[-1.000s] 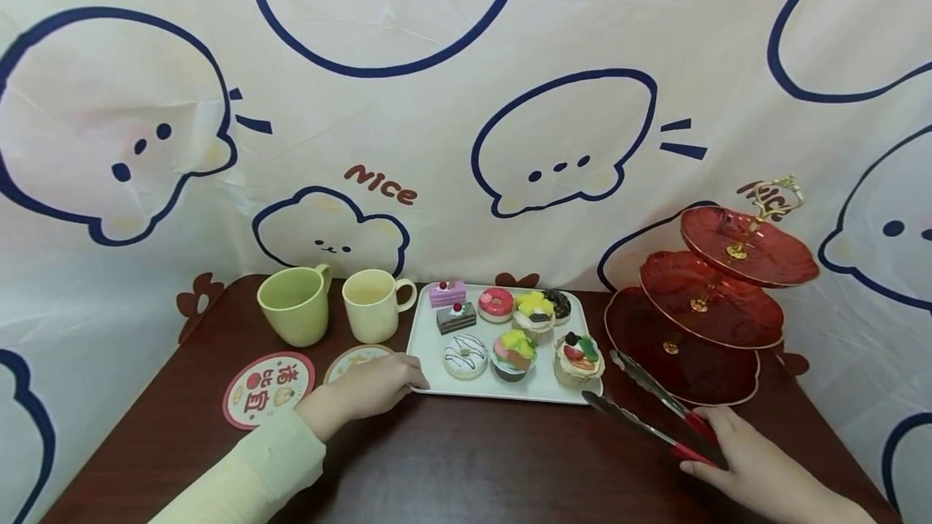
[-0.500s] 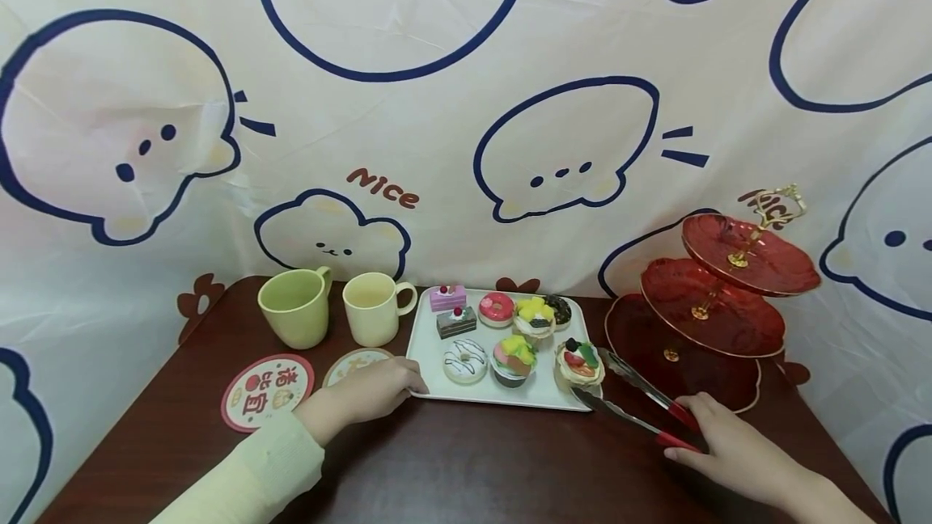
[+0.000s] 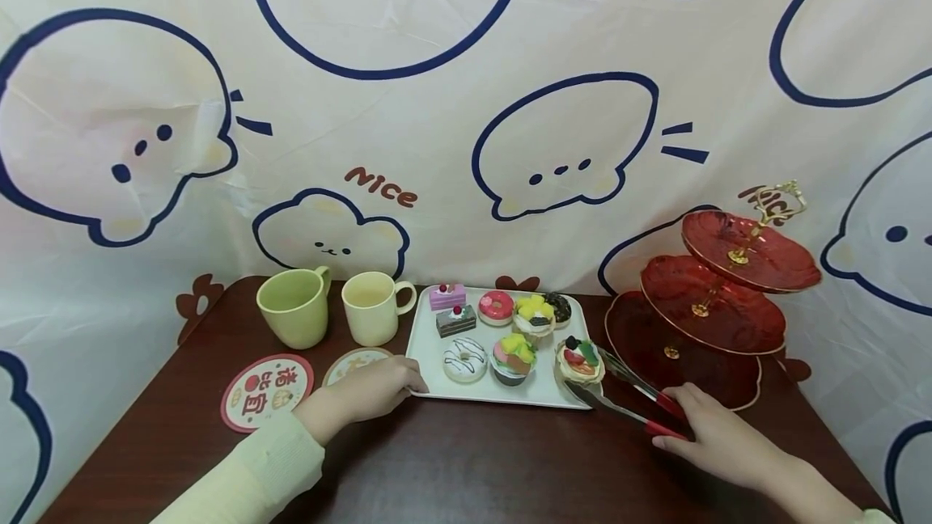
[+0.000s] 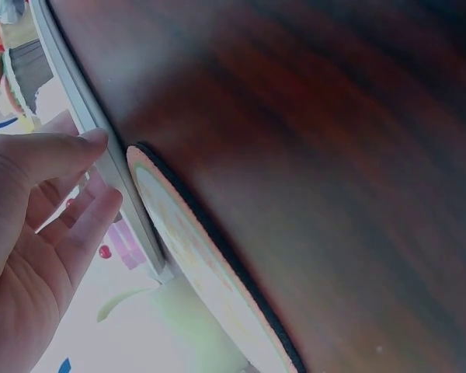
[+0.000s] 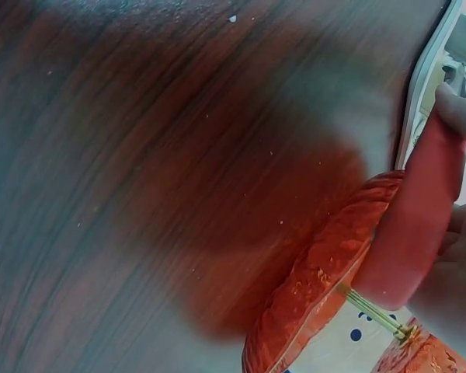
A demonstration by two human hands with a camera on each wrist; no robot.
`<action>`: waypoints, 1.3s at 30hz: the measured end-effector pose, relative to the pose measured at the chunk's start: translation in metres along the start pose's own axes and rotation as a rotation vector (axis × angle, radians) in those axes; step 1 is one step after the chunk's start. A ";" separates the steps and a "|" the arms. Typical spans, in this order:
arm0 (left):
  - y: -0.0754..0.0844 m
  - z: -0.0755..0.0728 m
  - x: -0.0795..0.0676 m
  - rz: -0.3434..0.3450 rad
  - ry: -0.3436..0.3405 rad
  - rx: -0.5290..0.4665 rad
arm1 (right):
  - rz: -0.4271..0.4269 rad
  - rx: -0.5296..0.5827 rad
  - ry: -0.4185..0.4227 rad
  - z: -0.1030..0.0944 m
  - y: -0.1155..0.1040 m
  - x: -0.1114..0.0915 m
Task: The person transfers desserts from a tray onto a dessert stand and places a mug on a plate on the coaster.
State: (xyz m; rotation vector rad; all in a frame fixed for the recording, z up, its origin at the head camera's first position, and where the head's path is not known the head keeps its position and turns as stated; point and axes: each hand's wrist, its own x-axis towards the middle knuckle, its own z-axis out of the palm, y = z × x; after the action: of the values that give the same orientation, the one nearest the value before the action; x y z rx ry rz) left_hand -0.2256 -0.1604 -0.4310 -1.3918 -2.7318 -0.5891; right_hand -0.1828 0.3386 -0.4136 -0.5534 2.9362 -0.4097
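My left hand [image 3: 374, 388] pinches the front left corner of a white tray [image 3: 473, 392]; in the left wrist view its thumb and fingers [image 4: 39, 167] meet at the rim. In my right hand [image 3: 717, 439] are metal tongs [image 3: 664, 428] with red handles, a handle also filling the side of the right wrist view. Their spread tips stand on either side of a fruit-topped cream tart [image 3: 580, 364] at the tray's front right. Also on the tray are a white striped donut [image 3: 465, 359], a fruit cupcake [image 3: 513, 359], a pink donut [image 3: 496, 308] and a chocolate cake slice [image 3: 456, 322].
A red three-tier stand [image 3: 717, 314] with gold trim rises at the right, close beside the tongs. Left of the tray are a green mug [image 3: 294, 310], a cream mug [image 3: 370, 310] and two round coasters, one red-rimmed [image 3: 267, 392]. A patterned cloth hangs behind.
My right hand has moved left and forward with the tongs, whose tips went from beside the tray's right corner to around the tart. The left hand has stayed on the tray.
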 end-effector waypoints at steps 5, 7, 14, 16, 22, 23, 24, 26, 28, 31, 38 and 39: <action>0.000 0.000 0.000 -0.006 -0.001 0.002 | -0.037 -0.016 0.029 0.004 -0.002 0.001; 0.001 0.000 0.000 -0.008 -0.003 0.003 | -0.047 -0.013 0.039 0.005 -0.004 0.002; 0.001 -0.001 0.001 -0.028 -0.015 -0.008 | -0.067 -0.035 0.083 0.004 -0.006 0.005; 0.001 -0.002 0.001 -0.027 -0.016 -0.008 | -0.076 -0.048 0.093 0.003 -0.006 0.006; 0.002 -0.002 0.001 -0.023 -0.017 -0.011 | -0.090 -0.065 0.113 0.003 -0.007 0.006; 0.002 -0.002 0.001 -0.025 -0.019 -0.013 | -0.090 -0.063 0.112 0.003 -0.007 0.006; 0.002 -0.002 0.001 -0.028 -0.020 -0.014 | -0.091 -0.062 0.111 0.003 -0.007 0.007; 0.002 -0.002 0.001 -0.030 -0.021 -0.014 | -0.093 -0.063 0.111 0.004 -0.007 0.007; 0.002 -0.002 0.001 -0.027 -0.020 -0.011 | -0.097 -0.064 0.114 0.005 -0.006 0.007; 0.002 -0.002 0.001 -0.020 -0.017 -0.008 | -0.106 -0.066 0.130 0.006 -0.007 0.007; 0.001 -0.003 0.001 -0.035 -0.027 -0.014 | -0.123 -0.089 0.187 0.008 -0.010 0.004; 0.001 -0.003 0.001 -0.038 -0.031 -0.016 | -0.123 -0.095 0.192 0.008 -0.010 0.004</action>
State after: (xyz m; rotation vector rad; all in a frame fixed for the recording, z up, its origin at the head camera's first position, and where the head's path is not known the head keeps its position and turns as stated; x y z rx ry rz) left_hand -0.2256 -0.1595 -0.4279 -1.3660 -2.7897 -0.5976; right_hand -0.1818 0.3264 -0.4188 -0.7491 3.1287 -0.3561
